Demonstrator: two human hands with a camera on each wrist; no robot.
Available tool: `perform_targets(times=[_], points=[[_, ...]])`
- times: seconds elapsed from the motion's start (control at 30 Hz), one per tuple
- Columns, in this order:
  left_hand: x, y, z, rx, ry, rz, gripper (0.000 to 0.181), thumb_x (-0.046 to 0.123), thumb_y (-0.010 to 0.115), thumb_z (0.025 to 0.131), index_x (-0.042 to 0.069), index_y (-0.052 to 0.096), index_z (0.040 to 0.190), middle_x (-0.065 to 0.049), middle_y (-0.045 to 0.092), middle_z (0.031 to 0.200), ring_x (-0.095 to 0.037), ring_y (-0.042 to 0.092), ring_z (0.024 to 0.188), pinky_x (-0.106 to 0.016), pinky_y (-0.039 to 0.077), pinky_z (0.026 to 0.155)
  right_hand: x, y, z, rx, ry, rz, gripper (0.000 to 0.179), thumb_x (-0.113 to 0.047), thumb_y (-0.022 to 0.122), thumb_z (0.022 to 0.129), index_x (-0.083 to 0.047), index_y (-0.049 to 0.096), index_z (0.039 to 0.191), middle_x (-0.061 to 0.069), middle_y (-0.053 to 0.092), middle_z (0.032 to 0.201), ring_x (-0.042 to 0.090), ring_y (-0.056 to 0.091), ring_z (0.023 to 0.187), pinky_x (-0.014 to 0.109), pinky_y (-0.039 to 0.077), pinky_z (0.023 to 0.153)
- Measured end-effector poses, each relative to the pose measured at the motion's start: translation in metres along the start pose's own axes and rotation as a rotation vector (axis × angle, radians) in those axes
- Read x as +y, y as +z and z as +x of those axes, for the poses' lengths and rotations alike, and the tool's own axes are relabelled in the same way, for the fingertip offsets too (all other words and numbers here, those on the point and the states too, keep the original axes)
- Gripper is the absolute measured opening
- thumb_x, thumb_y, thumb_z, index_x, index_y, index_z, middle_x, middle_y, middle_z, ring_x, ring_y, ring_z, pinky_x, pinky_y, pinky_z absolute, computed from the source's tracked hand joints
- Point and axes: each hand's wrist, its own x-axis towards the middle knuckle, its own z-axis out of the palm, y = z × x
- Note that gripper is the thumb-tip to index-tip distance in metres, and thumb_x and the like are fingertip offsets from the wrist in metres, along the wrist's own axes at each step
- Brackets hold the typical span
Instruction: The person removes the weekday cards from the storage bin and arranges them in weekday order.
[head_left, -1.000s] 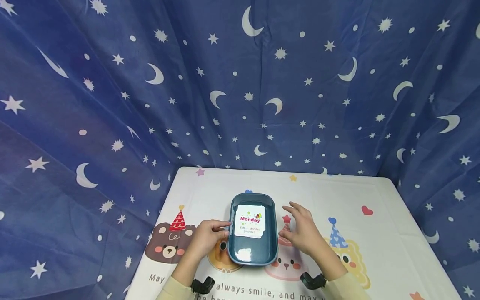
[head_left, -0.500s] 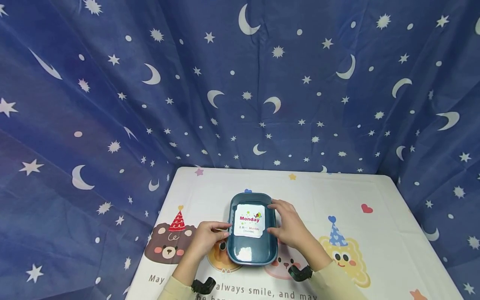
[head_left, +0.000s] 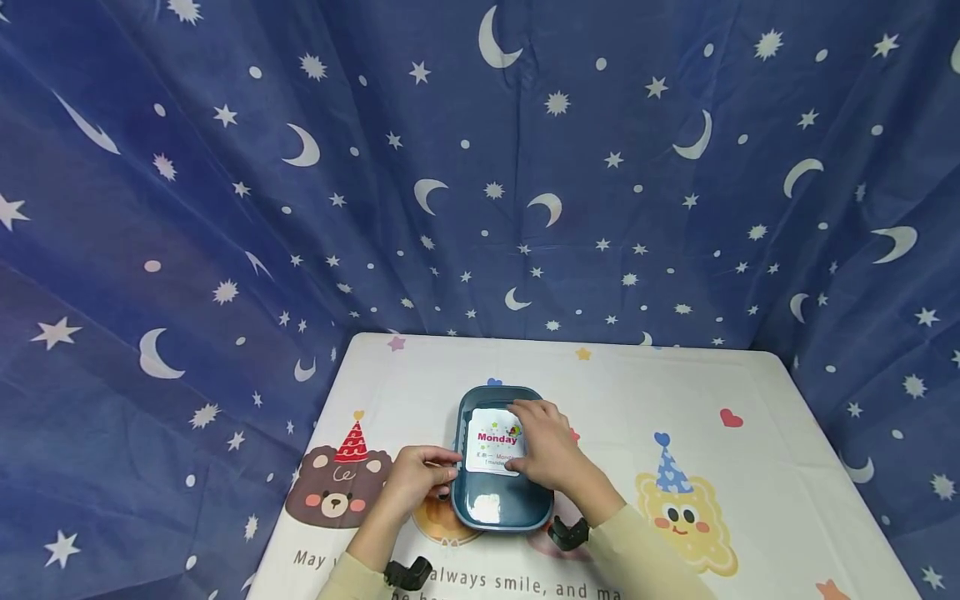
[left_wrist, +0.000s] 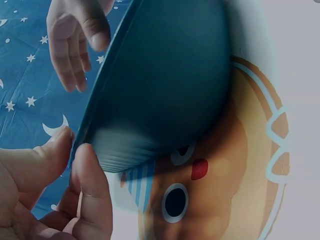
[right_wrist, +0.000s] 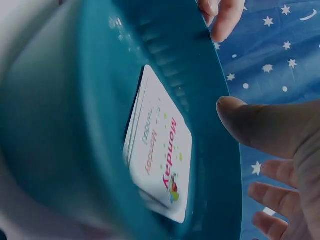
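Observation:
A dark teal oblong tray (head_left: 519, 510) stands on the table with a stack of white cards (head_left: 491, 443) lying in it. The top card (right_wrist: 162, 145) reads "Monday" and bears a small colourful picture. My left hand (head_left: 411, 482) holds the tray's left rim, pinching it between thumb and fingers (left_wrist: 90, 185). Above the tray's right half is my right hand (head_left: 551, 450), its thumb and fingers apart, covering the right edge of the cards in the head view. In the right wrist view this hand (right_wrist: 295, 137) is apart from the cards, with nothing between its fingers.
A white tablecloth (head_left: 660, 375) with printed cartoon animals and lettering covers the table. Behind and to the left hangs a dark blue curtain (head_left: 375, 167) with moons and stars. Each wrist carries a black camera mount (head_left: 567, 533).
From the right of the tray, my right hand has moved left until it is above the cards. The left hand stays at the left rim, and the tray has hardly moved.

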Motion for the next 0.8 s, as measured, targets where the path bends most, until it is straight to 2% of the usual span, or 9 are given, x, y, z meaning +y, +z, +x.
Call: perform_targets(times=[0.33, 0.53, 0.63, 0.8], points=[[-0.004, 0.0, 0.001, -0.005, 0.004, -0.027, 0.025, -0.002, 0.078, 0.093, -0.007, 0.078, 0.118, -0.016, 0.076, 0.099, -0.01, 0.067, 0.066, -0.029, 0.065, 0.062, -0.012, 0.018, 0.016, -0.045, 0.0, -0.084, 0.099, -0.04, 0.101, 0.072, -0.01, 0.055, 0.155, 0.011, 0.058, 0.157, 0.037, 0.045, 0.146, 0.058, 0.04, 0.123], [-0.005, 0.0, 0.001, 0.002, 0.015, -0.033, 0.024, -0.003, 0.077, 0.094, -0.007, 0.077, 0.118, -0.013, 0.072, 0.096, -0.011, 0.066, 0.067, -0.031, 0.066, 0.063, -0.015, 0.026, 0.02, -0.112, -0.001, -0.138, 0.111, -0.047, 0.101, 0.069, -0.011, 0.049, 0.16, 0.014, 0.051, 0.163, 0.041, 0.041, 0.151, 0.061, 0.035, 0.129], [-0.005, 0.0, 0.0, 0.002, 0.013, -0.043, 0.025, -0.003, 0.077, 0.094, -0.007, 0.077, 0.118, -0.013, 0.072, 0.095, -0.011, 0.066, 0.068, -0.032, 0.067, 0.064, -0.016, 0.026, 0.02, -0.144, -0.007, -0.162, 0.113, -0.05, 0.1, 0.07, -0.012, 0.046, 0.161, 0.017, 0.045, 0.166, 0.043, 0.038, 0.154, 0.064, 0.032, 0.13], [-0.005, 0.001, 0.0, -0.005, 0.008, -0.05, 0.024, -0.002, 0.077, 0.094, -0.006, 0.078, 0.118, -0.012, 0.073, 0.095, -0.011, 0.067, 0.068, -0.033, 0.067, 0.065, -0.02, 0.017, 0.014, -0.191, -0.004, -0.199, 0.107, -0.049, 0.095, 0.078, -0.016, 0.042, 0.164, 0.019, 0.038, 0.17, 0.045, 0.033, 0.157, 0.069, 0.028, 0.129]])
